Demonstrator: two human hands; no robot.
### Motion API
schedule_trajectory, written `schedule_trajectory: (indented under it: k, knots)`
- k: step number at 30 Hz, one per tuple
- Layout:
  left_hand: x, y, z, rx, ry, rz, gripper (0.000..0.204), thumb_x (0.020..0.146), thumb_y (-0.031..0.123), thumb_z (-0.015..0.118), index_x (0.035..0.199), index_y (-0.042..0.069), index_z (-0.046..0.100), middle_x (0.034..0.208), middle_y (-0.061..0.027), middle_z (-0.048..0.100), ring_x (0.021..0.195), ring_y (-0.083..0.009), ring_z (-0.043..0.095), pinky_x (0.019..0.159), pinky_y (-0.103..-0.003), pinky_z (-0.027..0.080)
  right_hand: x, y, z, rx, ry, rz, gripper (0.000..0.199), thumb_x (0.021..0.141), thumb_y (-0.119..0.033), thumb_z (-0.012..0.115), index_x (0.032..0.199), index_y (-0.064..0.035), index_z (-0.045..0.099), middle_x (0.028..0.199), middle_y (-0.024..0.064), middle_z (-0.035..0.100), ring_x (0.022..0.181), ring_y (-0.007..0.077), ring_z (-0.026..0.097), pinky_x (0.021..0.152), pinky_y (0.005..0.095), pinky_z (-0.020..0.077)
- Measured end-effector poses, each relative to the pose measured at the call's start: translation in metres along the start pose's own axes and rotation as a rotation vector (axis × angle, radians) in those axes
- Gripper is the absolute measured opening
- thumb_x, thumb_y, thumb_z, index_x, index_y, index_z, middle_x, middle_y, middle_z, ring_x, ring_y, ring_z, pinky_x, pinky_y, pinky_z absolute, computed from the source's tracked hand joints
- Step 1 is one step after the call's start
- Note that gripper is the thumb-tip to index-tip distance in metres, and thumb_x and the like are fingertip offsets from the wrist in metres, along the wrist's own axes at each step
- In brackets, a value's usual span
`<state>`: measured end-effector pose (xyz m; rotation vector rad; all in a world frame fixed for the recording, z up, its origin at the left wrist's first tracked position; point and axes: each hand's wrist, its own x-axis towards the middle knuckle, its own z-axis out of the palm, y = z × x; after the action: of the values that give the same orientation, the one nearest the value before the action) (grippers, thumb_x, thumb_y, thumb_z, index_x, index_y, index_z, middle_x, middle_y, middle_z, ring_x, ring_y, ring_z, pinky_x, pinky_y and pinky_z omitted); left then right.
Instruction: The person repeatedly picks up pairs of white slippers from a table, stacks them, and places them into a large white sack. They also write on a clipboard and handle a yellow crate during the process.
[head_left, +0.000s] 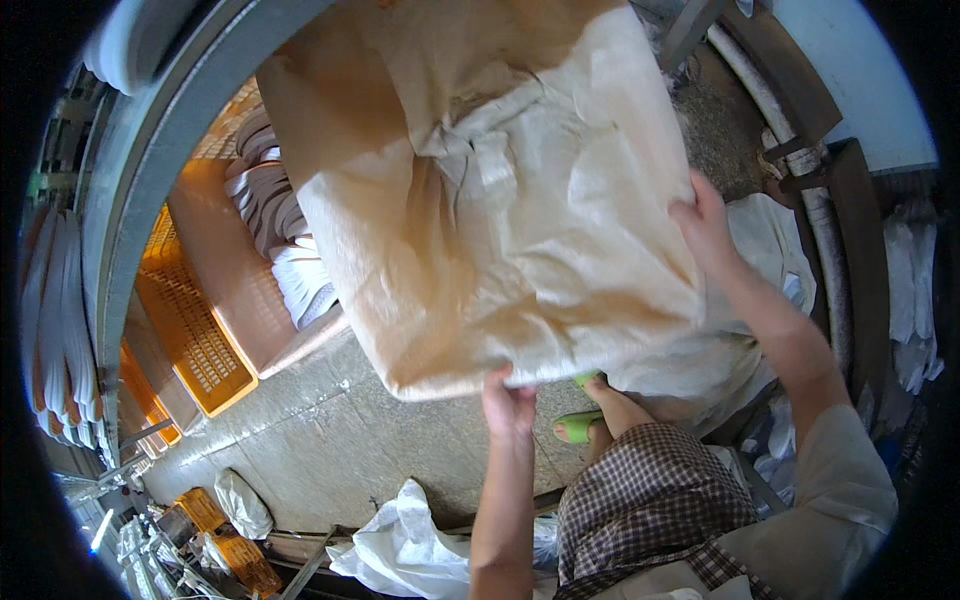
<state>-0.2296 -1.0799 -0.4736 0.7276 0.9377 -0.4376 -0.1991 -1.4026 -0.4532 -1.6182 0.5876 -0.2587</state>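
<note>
A large, box-shaped container lined with creased beige cloth (520, 260) is tilted in front of me, its hollow facing up toward me. The cloth covers its walls, so what lies under it is hidden. My left hand (508, 402) grips the near rim, with the thumb over the edge and the other fingers out of sight beneath. At the right rim, my right hand (705, 222) is closed round the edge. Only folds of cloth show inside.
Orange plastic crates (215, 370) line the left side; one lined crate holds several stacked flat, curved pieces (270, 200), white and brownish. A metal rack (130, 190) curves past at far left. White sacks (410, 540) lie below, and a pale pipe (822, 220) runs at right.
</note>
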Motion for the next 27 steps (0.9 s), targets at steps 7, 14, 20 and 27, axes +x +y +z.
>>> schedule_trajectory:
  k: [7,14,20,27]
  knots:
    - [0.082,0.023,0.060,-0.166,-0.191,-0.011,0.037,0.075,0.004,0.051,0.111,-0.002,0.047,0.108,-0.0136,0.058,0.097,-0.0265,0.059,0.082,-0.037,0.054,0.145,-0.020,0.039,-0.350,-0.016,-0.276,0.035,0.076,-0.011,0.053,0.110,-0.0036,0.057,0.091,0.0106,0.064,0.083,0.0177,0.061,0.077,0.0305,0.0466]
    - [0.113,0.032,0.088,-0.156,-0.208,-0.012,0.031,0.076,0.005,0.051,0.106,-0.004,0.050,0.104,-0.0153,0.059,0.096,-0.0283,0.060,0.083,-0.039,0.053,0.194,-0.023,0.051,-0.401,-0.046,-0.322,0.029,0.076,-0.009,0.052,0.103,-0.0012,0.059,0.098,0.0160,0.063,0.097,0.0290,0.058,0.086,0.0353,0.0436]
    - [0.070,0.044,0.080,-0.142,-0.202,-0.056,0.031,0.076,0.003,0.051,0.107,-0.004,0.048,0.101,-0.0143,0.060,0.092,-0.0272,0.061,0.080,-0.039,0.055,0.157,-0.043,0.033,-0.306,-0.086,-0.426,0.033,0.073,0.000,0.050,0.104,0.0008,0.059,0.097,0.0121,0.064,0.094,0.0209,0.058,0.084,0.0318,0.0444]
    - [0.078,0.084,0.114,-0.062,-0.214,-0.006,0.030,0.078,0.007,0.048,0.106,-0.003,0.051,0.106,-0.0138,0.059,0.096,-0.0250,0.060,0.079,-0.036,0.055,0.191,-0.070,0.042,-0.205,-0.086,-0.557,0.027,0.074,-0.002,0.052,0.099,0.0018,0.060,0.096,0.0135,0.063,0.088,0.0213,0.060,0.077,0.0317,0.0467]
